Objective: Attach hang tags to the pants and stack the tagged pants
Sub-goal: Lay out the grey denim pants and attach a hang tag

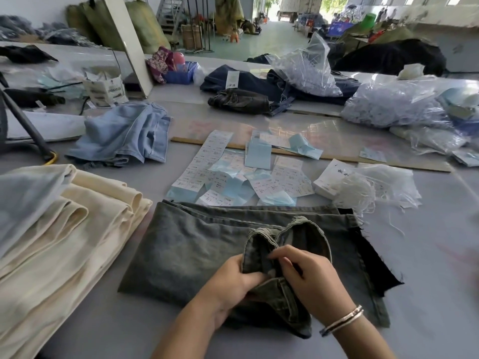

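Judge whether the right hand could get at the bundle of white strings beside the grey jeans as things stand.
Probably yes, once freed: the right hand now pinches the grey jeans' waistband, but only bare table lies between it and the white strings.

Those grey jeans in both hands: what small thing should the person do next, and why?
Probably reach forward for one paper tag from the spread just beyond the grey jeans. The left hand and right hand both grip the bunched waistband, no tag shows on it yet, and neither hand holds a tag or string.
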Tool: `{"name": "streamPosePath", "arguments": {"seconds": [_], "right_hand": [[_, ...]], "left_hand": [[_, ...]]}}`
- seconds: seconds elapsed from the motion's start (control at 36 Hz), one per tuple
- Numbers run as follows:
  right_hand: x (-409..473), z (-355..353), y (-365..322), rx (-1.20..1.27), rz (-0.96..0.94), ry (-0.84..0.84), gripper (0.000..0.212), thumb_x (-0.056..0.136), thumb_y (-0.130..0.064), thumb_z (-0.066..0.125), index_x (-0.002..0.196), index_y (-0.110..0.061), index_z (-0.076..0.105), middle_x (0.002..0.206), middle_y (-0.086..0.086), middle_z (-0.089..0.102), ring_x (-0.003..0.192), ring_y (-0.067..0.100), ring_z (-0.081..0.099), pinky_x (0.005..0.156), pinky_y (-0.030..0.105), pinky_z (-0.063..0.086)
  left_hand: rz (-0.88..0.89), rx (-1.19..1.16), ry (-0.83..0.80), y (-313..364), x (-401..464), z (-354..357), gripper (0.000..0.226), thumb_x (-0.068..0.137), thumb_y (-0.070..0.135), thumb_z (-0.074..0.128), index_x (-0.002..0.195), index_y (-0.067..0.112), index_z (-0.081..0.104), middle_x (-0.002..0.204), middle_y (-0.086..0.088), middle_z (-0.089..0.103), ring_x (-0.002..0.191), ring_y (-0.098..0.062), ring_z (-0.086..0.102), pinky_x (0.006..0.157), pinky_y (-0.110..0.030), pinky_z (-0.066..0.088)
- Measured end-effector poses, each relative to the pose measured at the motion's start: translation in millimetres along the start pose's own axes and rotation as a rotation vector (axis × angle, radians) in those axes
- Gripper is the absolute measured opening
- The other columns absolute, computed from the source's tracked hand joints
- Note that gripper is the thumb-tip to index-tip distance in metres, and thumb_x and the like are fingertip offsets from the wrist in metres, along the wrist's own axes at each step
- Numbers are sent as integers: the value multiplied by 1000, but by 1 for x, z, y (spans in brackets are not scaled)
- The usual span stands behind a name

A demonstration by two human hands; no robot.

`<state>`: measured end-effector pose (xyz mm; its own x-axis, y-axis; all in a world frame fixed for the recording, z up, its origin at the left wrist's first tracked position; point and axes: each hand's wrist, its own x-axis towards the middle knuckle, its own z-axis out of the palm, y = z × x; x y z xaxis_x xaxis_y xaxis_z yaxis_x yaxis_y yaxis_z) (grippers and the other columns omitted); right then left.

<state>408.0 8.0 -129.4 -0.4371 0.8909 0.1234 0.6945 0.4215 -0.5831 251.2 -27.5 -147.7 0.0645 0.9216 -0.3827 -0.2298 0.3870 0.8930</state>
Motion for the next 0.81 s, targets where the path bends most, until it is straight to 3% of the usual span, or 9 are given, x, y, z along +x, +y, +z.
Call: {"name": "streamPosePath", "arguments": {"seconds": [0.19, 0.33, 0.47, 0.64, 0.69, 0.81], "right_hand": [[7, -6, 4, 30, 45, -197, 29, 81, -24, 62, 106, -39, 56, 76, -15, 57, 61, -1, 49, 59, 19, 43], [15, -12, 2, 152, 73, -224, 52, 80, -2, 56, 81, -54, 61, 69, -13, 58, 56, 1, 50, 53, 13, 37], [10, -10, 8, 239, 124, -147, 51, 84, 0, 52, 71, -45, 70, 80, -8, 59, 51, 4, 48, 46, 15, 35], [8, -18, 8, 107, 18, -181, 19, 79, -30, 71, 82, -48, 67, 84, -13, 56, 76, -5, 54, 64, 9, 41], [10, -21, 8, 60, -7, -214, 16, 76, -36, 75, 87, -46, 68, 86, -13, 54, 77, -3, 54, 66, 8, 40], [12, -22, 8, -15, -49, -235, 26, 74, -43, 75, 99, -38, 72, 88, -13, 53, 78, -3, 54, 68, 7, 41]], "left_hand": [[9, -226, -2, -14, -1, -5, 18, 84, -8, 59, 87, 4, 72, 85, -18, 70, 75, -26, 69, 65, -32, 57], [43, -343, 33, -19, 0, 0, 18, 73, -2, 66, 90, 0, 70, 85, -20, 70, 75, -27, 69, 65, -33, 58], [106, -302, 57, -17, -2, 6, 22, 83, -9, 59, 84, 5, 75, 84, -21, 70, 75, -27, 69, 66, -33, 58], [147, -283, 81, -15, -4, 9, 18, 71, -1, 69, 89, 0, 71, 86, -23, 69, 75, -29, 66, 65, -33, 56], [141, -303, 40, -13, -5, 9, 27, 64, 6, 72, 91, -1, 72, 87, -24, 69, 75, -30, 67, 64, -33, 57], [111, -295, -7, -10, -7, 8, 25, 63, 8, 72, 87, 3, 75, 85, -22, 70, 72, -28, 69, 61, -32, 58]]}}
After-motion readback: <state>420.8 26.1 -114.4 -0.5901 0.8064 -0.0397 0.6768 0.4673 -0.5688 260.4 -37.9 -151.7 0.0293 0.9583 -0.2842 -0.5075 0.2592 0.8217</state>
